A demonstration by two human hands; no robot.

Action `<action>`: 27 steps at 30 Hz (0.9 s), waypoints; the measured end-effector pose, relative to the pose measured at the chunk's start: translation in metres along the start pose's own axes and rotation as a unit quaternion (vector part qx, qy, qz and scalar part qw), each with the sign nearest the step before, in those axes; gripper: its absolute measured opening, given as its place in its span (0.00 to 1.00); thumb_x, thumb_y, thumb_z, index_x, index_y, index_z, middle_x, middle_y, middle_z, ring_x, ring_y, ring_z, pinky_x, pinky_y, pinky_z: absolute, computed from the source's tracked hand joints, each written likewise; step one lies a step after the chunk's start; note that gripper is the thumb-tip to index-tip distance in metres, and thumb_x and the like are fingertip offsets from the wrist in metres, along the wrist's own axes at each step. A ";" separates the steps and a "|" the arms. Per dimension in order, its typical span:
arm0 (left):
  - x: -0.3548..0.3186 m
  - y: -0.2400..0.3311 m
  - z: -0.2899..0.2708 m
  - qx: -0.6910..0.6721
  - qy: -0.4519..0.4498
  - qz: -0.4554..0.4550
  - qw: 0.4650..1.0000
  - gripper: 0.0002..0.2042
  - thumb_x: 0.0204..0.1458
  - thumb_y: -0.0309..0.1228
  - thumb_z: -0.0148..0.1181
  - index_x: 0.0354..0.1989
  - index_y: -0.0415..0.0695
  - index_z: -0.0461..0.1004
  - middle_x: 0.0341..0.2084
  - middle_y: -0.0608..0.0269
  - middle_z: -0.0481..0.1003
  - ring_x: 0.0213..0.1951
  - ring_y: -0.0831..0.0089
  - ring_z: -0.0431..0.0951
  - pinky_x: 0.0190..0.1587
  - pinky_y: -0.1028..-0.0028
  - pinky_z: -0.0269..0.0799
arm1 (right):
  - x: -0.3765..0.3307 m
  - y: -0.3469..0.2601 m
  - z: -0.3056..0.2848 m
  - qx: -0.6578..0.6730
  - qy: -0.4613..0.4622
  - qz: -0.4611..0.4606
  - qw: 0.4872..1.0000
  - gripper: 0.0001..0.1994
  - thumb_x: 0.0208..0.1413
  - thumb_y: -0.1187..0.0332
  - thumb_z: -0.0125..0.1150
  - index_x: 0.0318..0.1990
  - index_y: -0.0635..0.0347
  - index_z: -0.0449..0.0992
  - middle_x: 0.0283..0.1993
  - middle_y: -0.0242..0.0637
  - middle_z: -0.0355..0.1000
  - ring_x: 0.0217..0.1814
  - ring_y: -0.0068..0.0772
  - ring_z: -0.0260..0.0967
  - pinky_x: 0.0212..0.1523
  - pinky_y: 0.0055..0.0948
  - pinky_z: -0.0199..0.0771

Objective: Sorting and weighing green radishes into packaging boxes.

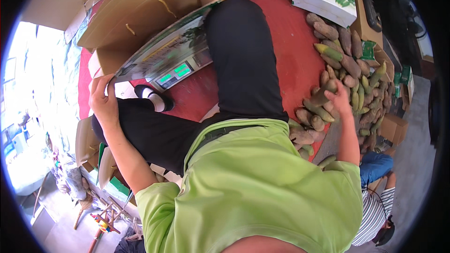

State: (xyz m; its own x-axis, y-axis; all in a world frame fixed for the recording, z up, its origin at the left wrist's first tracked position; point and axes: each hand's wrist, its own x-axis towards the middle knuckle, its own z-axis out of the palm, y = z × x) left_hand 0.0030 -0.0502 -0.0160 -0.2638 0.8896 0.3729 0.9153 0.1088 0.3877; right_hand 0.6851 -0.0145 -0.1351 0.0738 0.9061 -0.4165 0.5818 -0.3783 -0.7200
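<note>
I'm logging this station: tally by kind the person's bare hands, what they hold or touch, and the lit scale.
Hands (left hand, right hand): 2
Held tuber: 1
Open carton, pinched at its edge: 1
Lit scale: 1
Total: 5

A red floor [293, 42] passage lies between 2 obstacles: right leg [243, 56] and root pile [350, 65].

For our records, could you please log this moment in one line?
left hand: gripping box by edge | right hand: holding root vegetable at pile | scale: lit green
</note>
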 end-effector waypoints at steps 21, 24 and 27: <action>0.003 0.005 0.001 -0.003 0.030 0.001 1.000 0.03 0.49 0.24 0.61 0.33 0.42 0.78 0.31 0.62 0.76 0.35 0.63 0.77 0.39 0.71 0.70 | 0.036 -0.500 0.232 -0.136 -0.075 -0.635 0.757 0.18 0.48 0.65 0.65 0.45 0.62 0.73 0.41 0.50 0.72 0.45 0.51 0.72 0.46 0.41 0.72; 0.003 0.004 0.001 -0.004 0.024 -0.017 1.000 0.03 0.49 0.24 0.61 0.33 0.43 0.78 0.30 0.63 0.76 0.34 0.63 0.77 0.39 0.71 0.70 | 0.036 -0.500 0.305 -0.325 -0.142 -0.566 0.744 0.22 0.49 0.58 0.67 0.50 0.56 0.74 0.47 0.40 0.76 0.51 0.37 0.74 0.50 0.37 0.74; 0.004 0.003 0.002 -0.023 0.022 -0.018 0.999 0.03 0.49 0.24 0.61 0.33 0.43 0.78 0.30 0.63 0.76 0.34 0.64 0.77 0.38 0.71 0.70 | 0.045 -0.476 0.341 -0.368 -0.164 -0.568 0.717 0.21 0.48 0.60 0.66 0.48 0.57 0.74 0.45 0.48 0.75 0.49 0.47 0.74 0.47 0.42 0.74</action>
State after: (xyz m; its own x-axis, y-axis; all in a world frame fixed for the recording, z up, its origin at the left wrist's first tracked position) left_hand 0.0049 -0.0453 -0.0146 -0.3098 0.8647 0.3953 0.8906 0.1184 0.4391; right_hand 0.1349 0.1420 -0.0007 -0.9117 0.4107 0.0116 0.3938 0.8816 -0.2603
